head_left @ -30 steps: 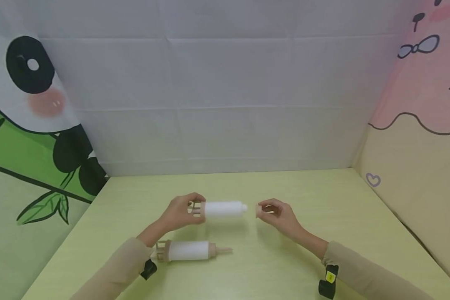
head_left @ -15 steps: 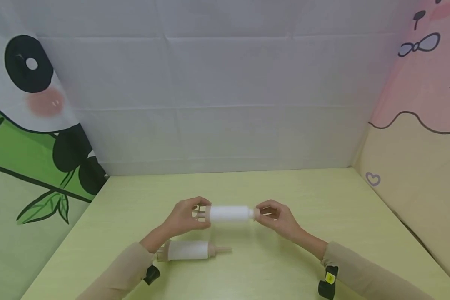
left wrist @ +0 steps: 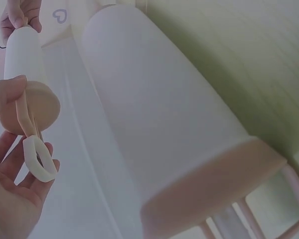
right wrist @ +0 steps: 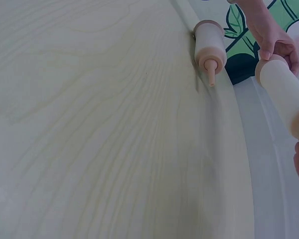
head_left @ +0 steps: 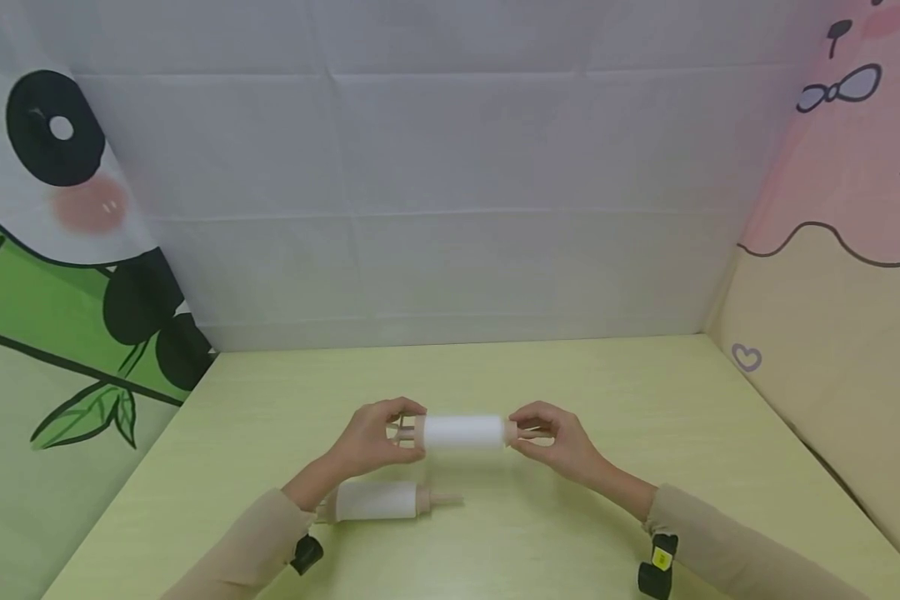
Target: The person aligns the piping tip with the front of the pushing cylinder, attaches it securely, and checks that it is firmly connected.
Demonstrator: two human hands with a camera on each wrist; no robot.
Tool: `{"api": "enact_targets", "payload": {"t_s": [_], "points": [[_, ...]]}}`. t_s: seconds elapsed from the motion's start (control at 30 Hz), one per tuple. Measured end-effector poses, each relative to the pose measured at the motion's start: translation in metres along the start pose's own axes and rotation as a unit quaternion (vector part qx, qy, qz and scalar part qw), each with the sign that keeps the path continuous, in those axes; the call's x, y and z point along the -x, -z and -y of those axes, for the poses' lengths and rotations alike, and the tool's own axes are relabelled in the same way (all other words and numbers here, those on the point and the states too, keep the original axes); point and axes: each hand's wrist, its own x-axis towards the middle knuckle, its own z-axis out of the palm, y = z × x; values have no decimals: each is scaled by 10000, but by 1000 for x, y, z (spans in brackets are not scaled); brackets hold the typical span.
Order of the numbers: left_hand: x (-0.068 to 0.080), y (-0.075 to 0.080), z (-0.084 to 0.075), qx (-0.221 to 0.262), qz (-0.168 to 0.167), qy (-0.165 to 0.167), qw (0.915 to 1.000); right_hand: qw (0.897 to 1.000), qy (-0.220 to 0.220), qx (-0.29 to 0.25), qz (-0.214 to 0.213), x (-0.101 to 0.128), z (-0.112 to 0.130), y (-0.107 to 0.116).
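A syringe-like dispenser with a white barrel is held level above the table. My left hand grips its beige collar and handle end; a pale ring on the handle shows in the left wrist view. At the other end, my right hand pinches a beige nozzle cap, which sits against the barrel's tip. The nozzle's thin spout points back between the right fingers. Whether the cap is threaded on is hidden. A second, matching dispenser lies on the table, below the held one in the head view.
The pale yellow-green tabletop spreads under both hands. A whitish sheet hangs behind it, with cartoon-printed panels at the sides. The second dispenser's handle end lies close to the left wrist and its black wrist camera.
The left hand has moved right with the dispenser, closing the gap to the nozzle cap. The cap, apart from the tip before, now covers it and meets the barrel. The second dispenser stays put.
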Motion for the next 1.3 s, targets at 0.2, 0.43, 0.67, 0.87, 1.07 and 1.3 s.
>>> {"api": "enact_targets", "payload": {"t_s": [0.2,0.43,0.67,0.87,1.07,1.3], "points": [[1,-1,0,31,-66,-52,10000,9999,-38,142,73,-2,13,2],[3,-4,0,35,-236,-203,9995,9990,-416,44,165,-2,12,3],[5,-6,2,39,-304,-238,9992,9986,-516,-44,133,-2,9,2],[4,-6,3,-39,-360,-319,9988,9982,-588,-58,87,-2,10,2],[2,-8,6,-88,-435,-498,9978,9978,-626,211,56,-3,13,3],[2,-10,7,-28,-377,-450,9983,9991,175,371,-67,-2,9,2]]}}
